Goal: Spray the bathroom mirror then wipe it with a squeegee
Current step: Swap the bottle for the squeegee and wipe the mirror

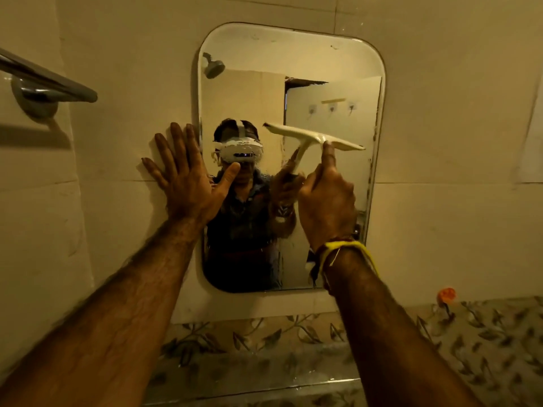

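The wet bathroom mirror (293,69) is hard, slippery and could break, so the left hand (188,183) presses flat at its left edge while the right hand (326,198) grips the light, stiff squeegee (308,136) by its handle, mid-glass.

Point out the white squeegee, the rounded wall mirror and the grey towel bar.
White squeegee (311,136): head view, on its blade head.
Rounded wall mirror (293,54): head view, upper glass.
Grey towel bar (58,83): head view, on the bar.

Head view faces the mirror (293,83) closely, perhaps tilted downward.
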